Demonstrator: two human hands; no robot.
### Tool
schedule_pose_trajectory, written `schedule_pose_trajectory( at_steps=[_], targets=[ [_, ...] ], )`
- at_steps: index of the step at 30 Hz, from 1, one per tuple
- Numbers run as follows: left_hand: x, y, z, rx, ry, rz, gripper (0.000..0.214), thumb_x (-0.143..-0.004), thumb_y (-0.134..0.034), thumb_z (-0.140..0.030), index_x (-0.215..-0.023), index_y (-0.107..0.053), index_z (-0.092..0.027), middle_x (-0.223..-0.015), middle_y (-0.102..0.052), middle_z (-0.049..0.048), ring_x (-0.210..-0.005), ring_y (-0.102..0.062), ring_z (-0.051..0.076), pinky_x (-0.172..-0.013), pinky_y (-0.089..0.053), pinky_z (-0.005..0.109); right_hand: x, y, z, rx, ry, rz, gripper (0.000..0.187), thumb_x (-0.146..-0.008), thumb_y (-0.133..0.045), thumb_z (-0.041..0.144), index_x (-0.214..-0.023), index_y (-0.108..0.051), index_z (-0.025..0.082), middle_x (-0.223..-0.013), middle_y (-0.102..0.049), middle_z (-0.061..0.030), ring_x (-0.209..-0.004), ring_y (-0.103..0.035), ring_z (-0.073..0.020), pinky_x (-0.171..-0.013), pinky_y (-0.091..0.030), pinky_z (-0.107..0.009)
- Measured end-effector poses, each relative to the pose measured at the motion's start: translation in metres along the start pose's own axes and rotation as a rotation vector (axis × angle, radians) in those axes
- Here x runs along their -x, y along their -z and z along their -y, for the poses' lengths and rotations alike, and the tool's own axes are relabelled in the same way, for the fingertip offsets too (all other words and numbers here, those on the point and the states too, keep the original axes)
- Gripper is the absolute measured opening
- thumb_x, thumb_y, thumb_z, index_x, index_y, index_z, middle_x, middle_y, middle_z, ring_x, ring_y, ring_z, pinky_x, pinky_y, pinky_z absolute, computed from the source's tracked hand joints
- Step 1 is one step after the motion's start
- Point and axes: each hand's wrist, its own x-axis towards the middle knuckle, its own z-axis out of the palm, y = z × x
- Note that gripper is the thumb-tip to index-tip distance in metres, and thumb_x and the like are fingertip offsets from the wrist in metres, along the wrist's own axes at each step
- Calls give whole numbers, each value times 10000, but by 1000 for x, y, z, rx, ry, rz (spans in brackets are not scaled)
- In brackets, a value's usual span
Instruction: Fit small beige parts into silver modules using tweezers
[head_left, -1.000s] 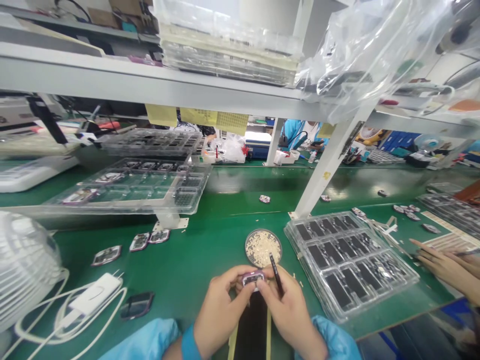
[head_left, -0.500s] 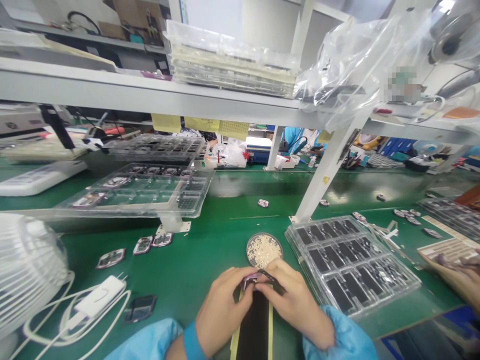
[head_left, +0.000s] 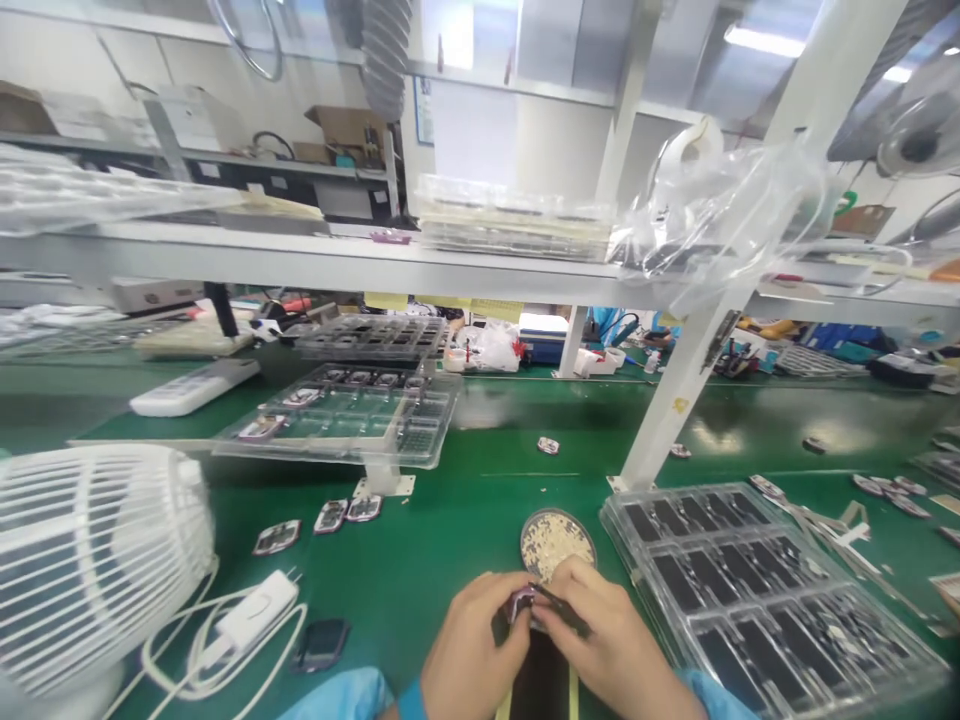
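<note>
My left hand (head_left: 480,635) is closed on a small purple-edged device housing (head_left: 523,600), its fingers covering most of it. Pinched in my right hand (head_left: 604,630) is a dark flat piece (head_left: 561,608) that meets the housing; whether the two are joined I cannot tell. Both hands are close together above a black strip with yellow edges (head_left: 541,680). Just beyond the fingers stands a round dish of small pale bits (head_left: 551,540). To the right of my right hand lies a stack of clear trays (head_left: 679,610) holding black screen-like parts.
At left stand a white fan (head_left: 97,560) and a white adapter (head_left: 259,610) with coiled cable. Several purple-edged housings, one here (head_left: 277,537), lie on the green table. A clear tray (head_left: 420,440) rests on a raised board. A white post (head_left: 675,400) and shelf (head_left: 337,262) stand ahead.
The view has tilted up, so the hands and table appear lower and farther right. Another person's hand at the right edge has left the view. Both my hands keep their hold.
</note>
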Motion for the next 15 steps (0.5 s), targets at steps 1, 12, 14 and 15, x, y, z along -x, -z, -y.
schedule_pose_trajectory(
  at_steps=[1,12,14,15],
  targets=[
    [-1,1,0,-3,-1,-3,329,-870,-558,-106,-1102,-734,-259,-1012,-747,47,-927,-681,233,-834,-537,327,-2,0,1,19,-1,5,89,-1059,-520,223,-997,-583,236,-949,-561,-10,-842,-592,-188,-731,-440,-278],
    [-14,10,17,23,165,-162,325,-829,-598,-194,-1099,-760,-271,-1006,-764,48,-867,-684,259,-823,-542,359,-14,-6,-42,90,-167,-152,312,-1069,-416,491,-993,-593,245,-947,-628,-64,-893,-659,-255,-746,-560,-312],
    [-17,14,14,108,201,-169,307,-852,-585,-210,-1103,-758,-247,-944,-760,45,-803,-671,236,-759,-537,326,-11,-4,-53,123,-191,-206,375,-1058,-424,517,-910,-623,236,-898,-645,-71,-839,-667,-267,-727,-563,-333],
    [-18,15,13,146,211,-180,301,-855,-585,-209,-1099,-759,-236,-923,-757,43,-793,-666,228,-748,-532,315,-9,-3,-55,114,-192,-202,385,-1054,-440,518,-889,-640,233,-892,-656,-72,-836,-671,-269,-733,-566,-334]
  ],
)
